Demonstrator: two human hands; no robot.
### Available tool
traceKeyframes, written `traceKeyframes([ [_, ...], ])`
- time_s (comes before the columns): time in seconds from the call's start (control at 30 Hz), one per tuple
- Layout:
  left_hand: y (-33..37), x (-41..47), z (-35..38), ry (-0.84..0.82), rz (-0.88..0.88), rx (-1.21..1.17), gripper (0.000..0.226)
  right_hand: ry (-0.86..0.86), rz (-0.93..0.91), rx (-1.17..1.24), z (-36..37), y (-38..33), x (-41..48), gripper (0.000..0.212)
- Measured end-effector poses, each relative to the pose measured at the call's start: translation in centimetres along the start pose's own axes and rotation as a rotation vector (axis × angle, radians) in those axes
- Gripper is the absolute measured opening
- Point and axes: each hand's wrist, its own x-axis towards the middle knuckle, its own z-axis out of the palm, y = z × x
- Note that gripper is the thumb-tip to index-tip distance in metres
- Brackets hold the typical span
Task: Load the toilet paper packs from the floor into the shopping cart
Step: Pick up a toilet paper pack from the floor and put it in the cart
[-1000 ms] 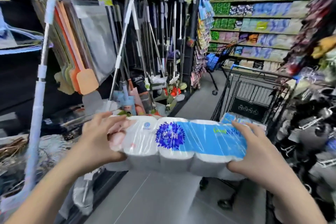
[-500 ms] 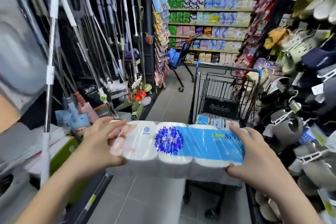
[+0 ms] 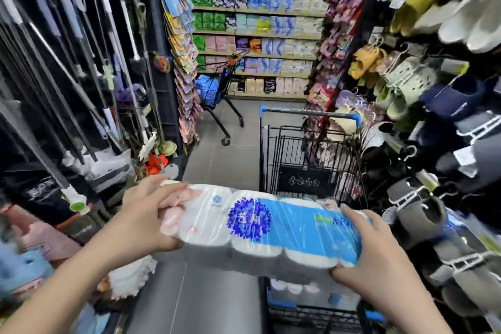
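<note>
I hold a toilet paper pack (image 3: 260, 228), white rolls in clear wrap with a blue band and a purple flower mark, level across the lower middle of the view. My left hand (image 3: 146, 222) grips its left end and my right hand (image 3: 376, 266) grips its right end. The pack hangs over the near end of a black wire shopping cart (image 3: 306, 163) with blue corners. Under the pack, more wrapped white rolls (image 3: 301, 290) lie inside the cart basket, partly hidden.
Mops and broom handles (image 3: 81, 62) hang on the left rack. Slippers on hangers (image 3: 423, 84) crowd the right side beside the cart. A second cart with a blue bag (image 3: 214, 95) stands farther down the grey-floored aisle, before shelves of tissue packs (image 3: 260, 22).
The view has swung right and the cart has come closer, now directly under the pack's right half. Both hands keep the same grip on the pack.
</note>
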Motion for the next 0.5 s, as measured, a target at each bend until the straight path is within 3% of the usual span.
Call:
traceKeyframes([
  [0.5, 4.7, 26.3, 7.3, -0.171, 0.274, 0.036, 0.1, 0.18, 0.299, 0.016, 0.0, 4.5, 14.2, 0.112],
])
